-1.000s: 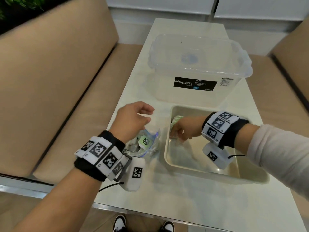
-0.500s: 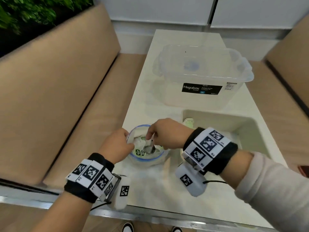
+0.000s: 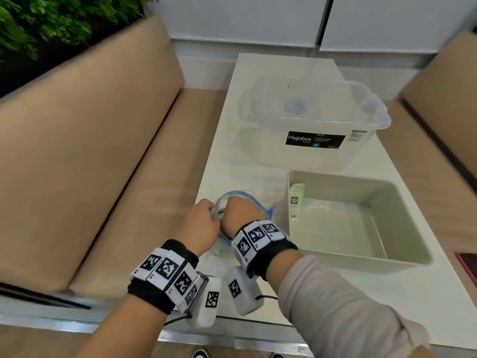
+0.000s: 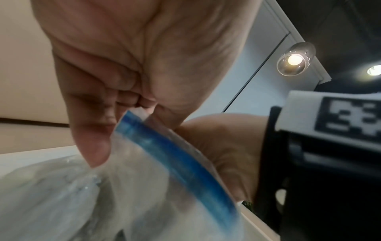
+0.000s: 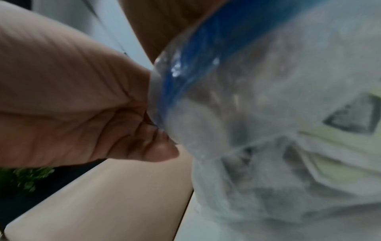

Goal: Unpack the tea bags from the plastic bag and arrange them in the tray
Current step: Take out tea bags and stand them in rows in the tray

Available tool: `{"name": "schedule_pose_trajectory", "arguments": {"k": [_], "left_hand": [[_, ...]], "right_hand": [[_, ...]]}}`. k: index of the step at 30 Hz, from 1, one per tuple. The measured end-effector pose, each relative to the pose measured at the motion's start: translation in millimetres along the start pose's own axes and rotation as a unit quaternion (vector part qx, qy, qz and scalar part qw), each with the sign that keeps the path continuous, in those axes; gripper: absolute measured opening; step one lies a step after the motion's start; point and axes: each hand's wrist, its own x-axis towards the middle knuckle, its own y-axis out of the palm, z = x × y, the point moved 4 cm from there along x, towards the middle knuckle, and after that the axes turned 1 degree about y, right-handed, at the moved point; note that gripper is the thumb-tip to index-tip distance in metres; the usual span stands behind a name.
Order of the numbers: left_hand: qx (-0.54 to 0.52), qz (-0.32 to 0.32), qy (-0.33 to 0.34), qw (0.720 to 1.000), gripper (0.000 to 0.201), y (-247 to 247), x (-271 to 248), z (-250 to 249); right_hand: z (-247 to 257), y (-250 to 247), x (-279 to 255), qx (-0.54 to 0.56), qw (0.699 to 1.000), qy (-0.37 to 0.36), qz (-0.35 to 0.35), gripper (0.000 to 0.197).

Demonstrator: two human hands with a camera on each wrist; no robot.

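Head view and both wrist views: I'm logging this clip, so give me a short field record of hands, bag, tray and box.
left hand: pinches the blue zip rim of the plastic bag
right hand: grips the same rim
plastic bag contents: tea bags, blurred, count unclear
tray: grey, right of the bag; green-tagged tea bags at its far left corner
Megabox storage box: clear, behind the tray

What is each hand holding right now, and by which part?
Both the left hand and the right hand pinch the plastic bag at its blue-edged rim, side by side.
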Motion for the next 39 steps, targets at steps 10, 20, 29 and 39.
{"name": "schedule_pose_trajectory", "arguments": {"k": [10,20,29,39], "left_hand": [[0.047,-0.016,-0.003,0.999,0.04,-13,8,-5],[-0.004,0.034,0.185,0.982,0.093,8,3,-64],[-0.519,0.108,-0.024,0.848,0.033,3,16,-59],[-0.621,0.152,-0.059,0.767,0.046,2,26,-71]], "right_hand": [[-36,-46,-17,0.201,0.972,0.014,-0.12,0.02],[-45,-90,-25,0.421,0.905,0.01,-0.062,0.025],[-42,-108,-32,0.484,0.862,-0.083,-0.127,0.008],[-47,-100,-41,0.235,0.938,-0.205,-0.152,0.021]]}}
